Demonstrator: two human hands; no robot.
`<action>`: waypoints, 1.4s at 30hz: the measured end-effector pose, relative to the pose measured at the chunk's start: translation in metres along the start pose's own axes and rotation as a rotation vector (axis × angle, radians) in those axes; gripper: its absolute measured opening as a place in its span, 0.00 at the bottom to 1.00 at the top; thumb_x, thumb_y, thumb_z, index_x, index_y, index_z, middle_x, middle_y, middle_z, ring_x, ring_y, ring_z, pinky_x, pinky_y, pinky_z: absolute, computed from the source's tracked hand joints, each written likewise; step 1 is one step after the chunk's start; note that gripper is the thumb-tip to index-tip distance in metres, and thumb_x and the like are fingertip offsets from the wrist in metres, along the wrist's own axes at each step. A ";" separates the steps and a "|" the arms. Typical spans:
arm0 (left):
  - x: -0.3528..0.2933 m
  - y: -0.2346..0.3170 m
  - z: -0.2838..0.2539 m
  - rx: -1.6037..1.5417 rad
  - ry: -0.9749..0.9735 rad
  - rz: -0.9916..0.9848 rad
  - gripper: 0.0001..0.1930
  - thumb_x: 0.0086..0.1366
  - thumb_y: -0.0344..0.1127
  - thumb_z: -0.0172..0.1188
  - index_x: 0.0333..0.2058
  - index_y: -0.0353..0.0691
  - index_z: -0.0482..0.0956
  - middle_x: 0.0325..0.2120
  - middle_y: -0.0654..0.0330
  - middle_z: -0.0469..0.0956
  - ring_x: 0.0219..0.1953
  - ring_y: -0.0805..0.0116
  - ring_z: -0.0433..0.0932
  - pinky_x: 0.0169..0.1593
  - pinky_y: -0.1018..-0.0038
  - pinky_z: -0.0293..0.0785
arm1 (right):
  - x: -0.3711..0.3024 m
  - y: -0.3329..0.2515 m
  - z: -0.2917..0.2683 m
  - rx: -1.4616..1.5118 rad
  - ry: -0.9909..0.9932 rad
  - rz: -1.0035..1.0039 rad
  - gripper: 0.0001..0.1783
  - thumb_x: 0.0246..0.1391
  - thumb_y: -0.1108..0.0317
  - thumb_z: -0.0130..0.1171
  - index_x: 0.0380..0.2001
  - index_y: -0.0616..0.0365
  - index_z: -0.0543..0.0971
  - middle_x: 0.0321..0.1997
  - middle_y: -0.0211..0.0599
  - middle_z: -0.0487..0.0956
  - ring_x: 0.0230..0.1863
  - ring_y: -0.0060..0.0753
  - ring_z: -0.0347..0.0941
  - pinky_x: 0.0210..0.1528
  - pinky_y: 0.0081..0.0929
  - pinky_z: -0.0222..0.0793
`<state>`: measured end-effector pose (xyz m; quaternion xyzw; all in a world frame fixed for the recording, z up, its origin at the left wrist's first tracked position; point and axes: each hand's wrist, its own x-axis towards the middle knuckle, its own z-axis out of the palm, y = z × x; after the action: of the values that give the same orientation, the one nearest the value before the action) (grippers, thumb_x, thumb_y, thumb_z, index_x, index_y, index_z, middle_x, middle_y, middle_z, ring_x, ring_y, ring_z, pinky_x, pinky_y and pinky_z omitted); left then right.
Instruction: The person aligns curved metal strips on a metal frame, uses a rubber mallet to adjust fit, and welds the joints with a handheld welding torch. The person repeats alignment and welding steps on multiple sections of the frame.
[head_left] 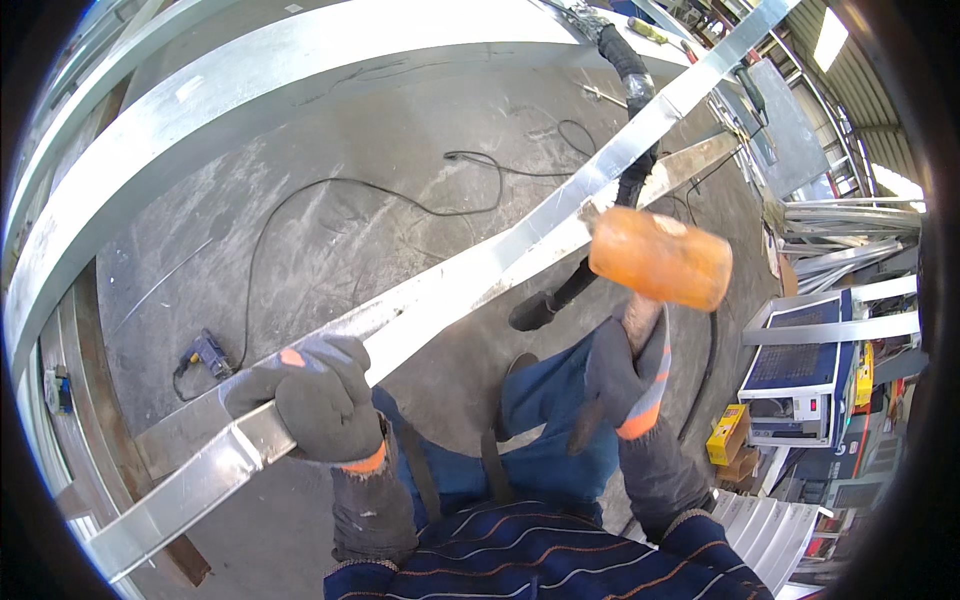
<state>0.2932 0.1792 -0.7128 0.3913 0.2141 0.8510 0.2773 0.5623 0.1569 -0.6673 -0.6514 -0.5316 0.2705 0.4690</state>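
Observation:
My left hand [318, 400], in a dark grey glove with orange marks, is closed around a long, shiny metal bar [545, 235]. The bar runs from the lower left up to the top right. In my gloved right hand [622, 368] is a mallet [660, 258], gripped by its wooden handle. Its translucent orange head is raised near the bar's right half, and from this angle I cannot tell whether they touch. Below the bar, a second, duller metal beam [695, 158] lies at a slight angle and crosses under it.
Metal beams [235, 75] line the far and left sides. A power drill [208, 353] with a black cord lies on the concrete floor [350, 240]. A thick black wrapped hose [628, 65] passes under the bar. At right stand a white-and-blue machine [797, 402] and a yellow box [727, 434].

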 end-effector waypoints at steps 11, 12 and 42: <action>-0.013 0.006 0.002 0.115 0.047 -0.098 0.14 0.76 0.38 0.49 0.27 0.47 0.66 0.10 0.66 0.56 0.11 0.72 0.55 0.23 0.70 0.61 | -0.029 0.038 0.012 0.950 -0.227 0.105 0.24 0.61 0.78 0.58 0.60 0.61 0.72 0.49 0.41 0.80 0.44 0.35 0.79 0.47 0.32 0.77; -0.012 0.006 0.003 0.245 0.019 -0.071 0.14 0.76 0.36 0.48 0.27 0.46 0.64 0.11 0.67 0.56 0.12 0.73 0.56 0.23 0.70 0.59 | -0.029 0.039 0.012 1.201 -0.304 0.162 0.23 0.61 0.78 0.59 0.60 0.61 0.72 0.51 0.43 0.81 0.47 0.38 0.80 0.50 0.35 0.78; -0.024 -0.010 0.005 0.227 0.357 0.040 0.15 0.76 0.33 0.48 0.27 0.38 0.65 0.16 0.65 0.59 0.17 0.74 0.58 0.25 0.72 0.62 | 0.058 0.021 -0.076 0.311 0.053 0.077 0.22 0.63 0.72 0.53 0.59 0.59 0.65 0.25 0.31 0.72 0.19 0.21 0.68 0.19 0.23 0.65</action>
<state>0.3128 0.1724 -0.7291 0.2672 0.3466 0.8825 0.1724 0.6536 0.1875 -0.6464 -0.5977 -0.4453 0.3502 0.5673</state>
